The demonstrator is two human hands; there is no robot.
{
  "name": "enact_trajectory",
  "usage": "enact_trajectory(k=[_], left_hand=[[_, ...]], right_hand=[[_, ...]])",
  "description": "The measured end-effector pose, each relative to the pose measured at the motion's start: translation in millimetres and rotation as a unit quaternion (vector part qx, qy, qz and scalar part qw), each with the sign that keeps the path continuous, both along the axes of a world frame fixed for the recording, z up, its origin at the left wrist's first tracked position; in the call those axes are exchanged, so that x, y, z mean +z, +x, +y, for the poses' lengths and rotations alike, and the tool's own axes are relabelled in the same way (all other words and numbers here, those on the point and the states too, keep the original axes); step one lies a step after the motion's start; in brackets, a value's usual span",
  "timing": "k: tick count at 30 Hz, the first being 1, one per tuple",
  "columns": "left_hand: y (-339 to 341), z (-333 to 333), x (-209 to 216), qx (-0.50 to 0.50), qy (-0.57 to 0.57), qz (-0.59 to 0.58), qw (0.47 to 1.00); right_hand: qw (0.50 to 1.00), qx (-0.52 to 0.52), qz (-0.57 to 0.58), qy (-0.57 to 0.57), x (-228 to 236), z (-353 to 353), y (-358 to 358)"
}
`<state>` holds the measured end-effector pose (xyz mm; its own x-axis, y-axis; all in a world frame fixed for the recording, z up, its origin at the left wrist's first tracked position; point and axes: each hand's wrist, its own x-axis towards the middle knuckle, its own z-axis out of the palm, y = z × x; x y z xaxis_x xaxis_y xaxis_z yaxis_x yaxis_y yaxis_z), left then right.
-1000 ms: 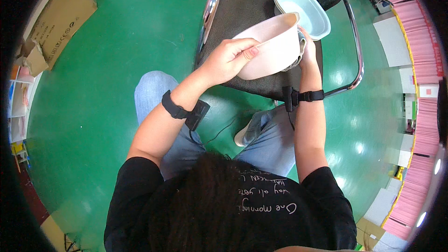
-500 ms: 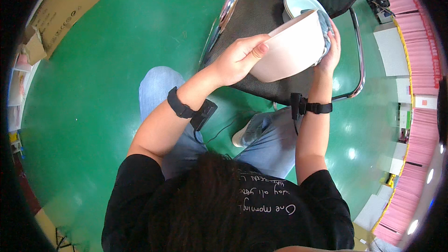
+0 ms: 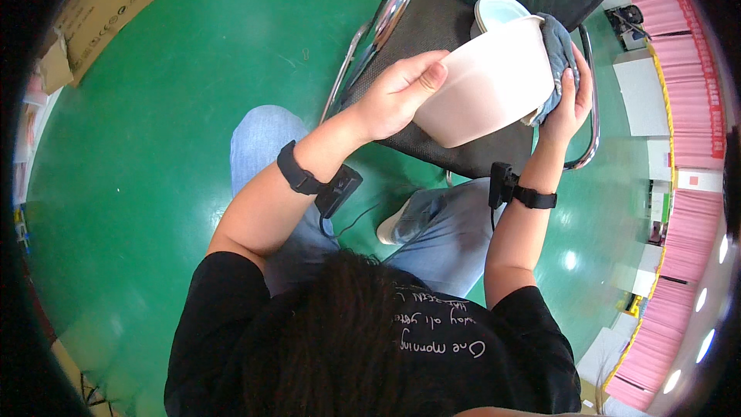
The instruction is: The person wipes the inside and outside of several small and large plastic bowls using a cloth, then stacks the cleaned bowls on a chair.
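A pale pinkish-white plastic tub point(image 3: 490, 81) is tilted on its side above the chair seat, its rim turned to the right. My left hand point(image 3: 401, 94) grips the tub at its left end, thumb on the outer wall and the other fingers out of sight behind it. With my right hand point(image 3: 570, 100) I press a grey-blue cloth point(image 3: 557, 62) against the rim side, fingers curled over the fabric. Behind the tub, a light-blue and white basin point(image 3: 498, 11) rests on the seat, partly covered from view.
The chair point(image 3: 409, 35) has a dark mesh seat and chrome armrests, and stands right in front of my knees. Green floor point(image 3: 154, 154) spreads around it. A cardboard box point(image 3: 108, 15) lies far left. White boxes point(image 3: 644, 93) and pink curtains point(image 3: 687, 224) line the right side.
My right hand and the cloth have shifted to the right along the tub's rim. The tub has turned slightly, showing more of its outer wall. My left hand keeps its hold.
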<state>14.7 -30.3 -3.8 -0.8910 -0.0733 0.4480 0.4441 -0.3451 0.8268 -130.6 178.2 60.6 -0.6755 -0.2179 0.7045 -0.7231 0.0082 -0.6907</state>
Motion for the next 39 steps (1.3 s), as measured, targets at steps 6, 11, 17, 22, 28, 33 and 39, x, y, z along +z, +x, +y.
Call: enact_trajectory(k=[6, 11, 17, 22, 28, 33, 39], left_hand=[[-3.1, 0.3, -4.8, 0.021, -0.024, -0.015, 0.999], [-7.8, -0.1, -7.7, 0.050, -0.060, -0.018, 0.997], [-12.1, 0.7, -14.2, 0.055, -0.047, -0.033, 0.997], [-13.0, 4.6, -14.6, 0.065, 0.012, -0.056, 0.996], [-9.7, 2.3, -10.8, -0.011, 0.100, -0.091, 0.991], [-6.6, 3.3, -5.7, -0.024, 0.134, -0.117, 0.984], [-5.8, 5.3, -4.1, -0.007, 0.133, -0.120, 0.984]], right_hand=[[0.994, 0.001, 0.042, 0.100, 0.3, -8.8, 6.7], [0.985, 0.008, 0.088, 0.149, 3.4, -18.3, 22.8], [0.960, 0.018, 0.196, 0.199, 15.0, -39.9, 41.9], [0.922, 0.004, 0.290, 0.255, 14.1, -52.5, 55.6], [0.914, 0.001, 0.302, 0.271, 10.7, -57.2, 66.1], [0.898, -0.008, 0.311, 0.310, 4.9, -54.9, 76.6], [0.891, 0.002, 0.297, 0.344, 0.1, -49.1, 86.6]])
